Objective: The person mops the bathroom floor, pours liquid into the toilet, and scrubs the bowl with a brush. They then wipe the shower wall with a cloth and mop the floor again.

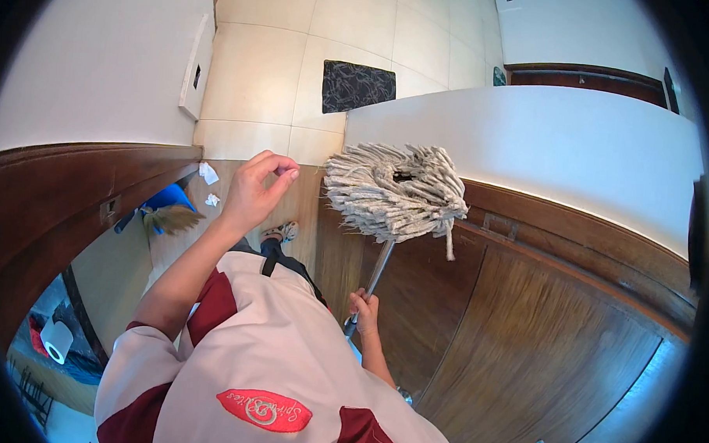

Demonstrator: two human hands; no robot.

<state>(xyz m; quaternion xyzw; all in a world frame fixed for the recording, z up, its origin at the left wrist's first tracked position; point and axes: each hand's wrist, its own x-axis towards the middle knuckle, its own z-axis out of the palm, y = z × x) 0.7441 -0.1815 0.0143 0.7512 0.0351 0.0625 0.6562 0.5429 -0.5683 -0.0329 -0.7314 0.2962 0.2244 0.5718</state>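
My right hand (365,309) is wrapped round the metal handle of a mop (394,193), low and close to my body. The mop is held head up, its thick grey strings spread round a dark opening in the middle. Raised to the left of the mop head is my left hand (260,188), apart from it. Its fingers are curled, with thumb and index tips pressed close together, and nothing shows between them.
A patterned dark mat (359,87) lies on pale tiles ahead. Wooden doors (554,322) and a white wall (521,134) stand close on my right. Left are a broom (171,219), a blue dustpan (166,199), crumpled paper (208,173) and a toilet roll (57,341).
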